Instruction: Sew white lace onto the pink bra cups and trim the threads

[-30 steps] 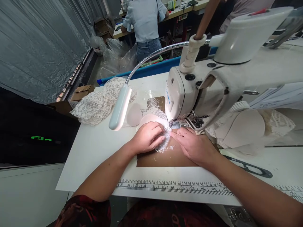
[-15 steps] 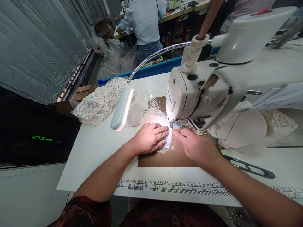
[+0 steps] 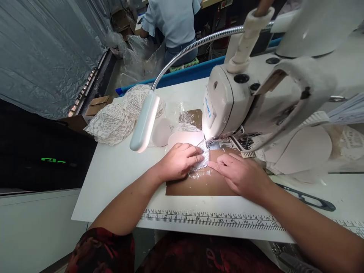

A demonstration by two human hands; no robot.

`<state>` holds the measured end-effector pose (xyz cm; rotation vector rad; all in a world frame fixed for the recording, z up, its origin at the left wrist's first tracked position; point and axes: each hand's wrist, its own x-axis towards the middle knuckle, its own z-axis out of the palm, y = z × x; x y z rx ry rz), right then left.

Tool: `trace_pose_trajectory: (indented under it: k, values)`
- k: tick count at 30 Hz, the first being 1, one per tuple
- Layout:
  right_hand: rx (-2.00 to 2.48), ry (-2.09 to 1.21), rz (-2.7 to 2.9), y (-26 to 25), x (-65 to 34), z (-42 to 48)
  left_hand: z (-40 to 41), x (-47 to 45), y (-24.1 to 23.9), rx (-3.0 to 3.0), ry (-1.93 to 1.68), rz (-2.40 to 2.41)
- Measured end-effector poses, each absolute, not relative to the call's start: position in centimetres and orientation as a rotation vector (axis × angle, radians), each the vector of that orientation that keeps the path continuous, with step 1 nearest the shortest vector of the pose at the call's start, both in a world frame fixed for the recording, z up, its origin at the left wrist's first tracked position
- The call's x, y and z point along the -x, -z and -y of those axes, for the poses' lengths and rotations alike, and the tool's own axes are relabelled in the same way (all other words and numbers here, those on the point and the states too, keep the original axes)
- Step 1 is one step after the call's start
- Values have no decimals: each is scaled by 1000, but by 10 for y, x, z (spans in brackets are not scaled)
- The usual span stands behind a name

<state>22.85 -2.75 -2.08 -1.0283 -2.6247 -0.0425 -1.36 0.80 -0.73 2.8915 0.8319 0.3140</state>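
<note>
A white lace piece (image 3: 204, 156) lies under the sewing machine's needle area (image 3: 208, 143), joined to or overlapping a pale, smooth rounded cup (image 3: 182, 138); I cannot tell which. My left hand (image 3: 182, 161) rests on the lace and the cup's near edge, its fingers lying flat and pressing down. At the lace's right edge, my right hand (image 3: 241, 172) points its index finger onto the cloth, the other fingers loosely bent on the brown plate (image 3: 193, 187). The left thumb is mostly hidden.
A lamp (image 3: 145, 123) on a bendable neck hangs at left, before piled lace pieces (image 3: 113, 123). More cups (image 3: 309, 149) lie right of the machine head (image 3: 222, 102). A ruler strip (image 3: 210, 220) runs along the front edge. Another person (image 3: 172, 26) sits beyond.
The camera view has shifted, with the machine appearing larger and further right. My right index finger has slid back along the lace edge, away from the needle. More lace shows between my hands.
</note>
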Motion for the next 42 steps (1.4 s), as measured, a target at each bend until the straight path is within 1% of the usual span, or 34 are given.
trace_pose_trajectory:
  k: [8,22,28,32,39,42]
  values:
    - [942,-4,2640,22,-231,28,-6,14,6,-2920,-218,-799]
    - [999,-28,2682,20,-232,29,-6,17,2,-2930,-41,-778]
    - [1013,-75,2655,19,-232,29,-4,16,1,-2924,-53,-772]
    - [1016,-44,2591,22,-233,29,-4,16,1,-2925,-71,-770]
    - [990,9,2654,18,-227,29,-1,12,0,-2940,-141,-817]
    - [996,15,2622,20,-227,30,-1,7,-1,-2954,-118,-849]
